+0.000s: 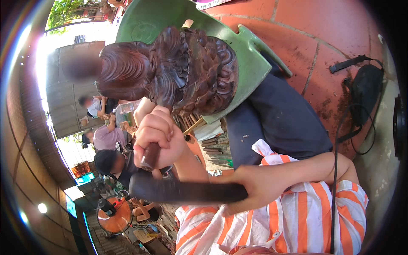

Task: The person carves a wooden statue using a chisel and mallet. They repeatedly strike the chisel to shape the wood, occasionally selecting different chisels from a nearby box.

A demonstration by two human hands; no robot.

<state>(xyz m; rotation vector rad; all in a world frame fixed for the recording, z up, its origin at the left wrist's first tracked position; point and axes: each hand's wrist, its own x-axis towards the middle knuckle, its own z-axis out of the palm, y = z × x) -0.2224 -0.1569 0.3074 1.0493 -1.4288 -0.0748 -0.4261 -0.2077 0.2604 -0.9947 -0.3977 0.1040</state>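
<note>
A dark brown wooden statue [170, 70], carved with flowing folds and a petalled base, lies sideways across a green plastic chair [250, 63]. Its head end at the left is blurred. My left hand [155, 131] is closed around a chisel [150, 156] beside the carving; the brown handle end sticks out of the fist, while the blade is hidden. Nearer to me, my right hand [250, 187] grips a thick black mallet [187, 191], smeared by motion. The mallet's far end is close below the chisel's handle end, and I cannot tell whether they touch.
Red floor tiles [310, 25] lie beyond the chair. A black bag [365, 89] with a strap and cable rests at the right. Several tools [214, 148] lie under the chair. At the left sit several people [108, 136], and an orange fan [114, 214] stands lower down.
</note>
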